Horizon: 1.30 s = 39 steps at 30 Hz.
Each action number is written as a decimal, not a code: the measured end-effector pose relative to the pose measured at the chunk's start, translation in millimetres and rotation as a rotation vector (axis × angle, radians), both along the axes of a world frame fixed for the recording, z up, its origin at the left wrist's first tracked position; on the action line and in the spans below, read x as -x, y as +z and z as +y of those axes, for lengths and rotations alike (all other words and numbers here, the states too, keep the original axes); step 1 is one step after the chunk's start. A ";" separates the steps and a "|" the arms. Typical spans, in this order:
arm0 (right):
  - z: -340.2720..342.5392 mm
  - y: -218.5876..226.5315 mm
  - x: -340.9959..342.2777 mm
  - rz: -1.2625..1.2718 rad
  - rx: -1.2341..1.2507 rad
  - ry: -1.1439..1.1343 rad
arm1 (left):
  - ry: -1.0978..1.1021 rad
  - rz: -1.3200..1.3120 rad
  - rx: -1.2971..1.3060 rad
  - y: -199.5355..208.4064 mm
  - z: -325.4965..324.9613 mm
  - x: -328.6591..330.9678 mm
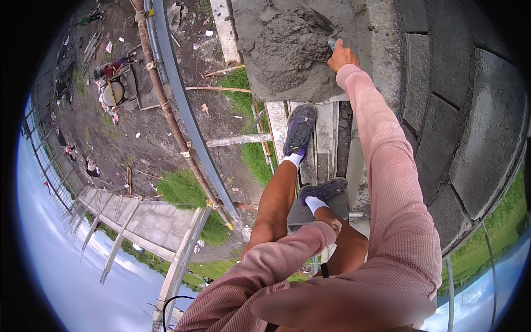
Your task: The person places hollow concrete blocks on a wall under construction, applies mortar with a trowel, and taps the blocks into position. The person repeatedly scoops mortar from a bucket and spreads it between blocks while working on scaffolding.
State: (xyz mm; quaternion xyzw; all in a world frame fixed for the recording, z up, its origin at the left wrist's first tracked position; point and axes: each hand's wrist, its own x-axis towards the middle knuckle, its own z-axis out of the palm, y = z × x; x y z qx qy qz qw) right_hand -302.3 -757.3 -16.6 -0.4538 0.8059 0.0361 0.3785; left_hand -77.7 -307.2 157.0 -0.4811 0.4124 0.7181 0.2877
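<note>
My right hand (343, 56) is closed around the grey handle of a trowel (331, 43). The trowel's blade lies in a large heap of wet grey mortar (287, 55), at the heap's right side. The mortar rests on a board or tray whose pale edge shows beside my shoe. My left hand (333, 222) is down by my bent leg, close to the knee. Only a small part of it shows past the pink cuff, and its fingers are hidden.
Both my shoes (301, 130) stand on narrow planks (327, 130) high above the ground. To the right is a grey block wall (442, 122). A wooden pole (166, 105) and a metal rail (185, 105) run along the left. Far below, a drum-shaped mixer (113, 94) stands on bare ground.
</note>
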 end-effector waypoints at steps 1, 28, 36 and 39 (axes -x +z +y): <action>24.4 6.1 -18.0 0.012 -0.020 0.058 | 0.002 0.011 -0.019 2.2 -5.3 3.5; 113.9 119.5 -30.8 -1.365 0.079 -0.717 | 0.282 0.264 -0.288 34.9 -70.1 14.1; 286.1 412.5 16.2 -1.092 0.185 -0.612 | 0.181 -0.006 -0.494 95.6 -87.1 -11.3; 383.6 511.4 15.4 -0.821 0.238 -0.717 | 0.031 0.120 -0.263 145.2 -119.5 -13.5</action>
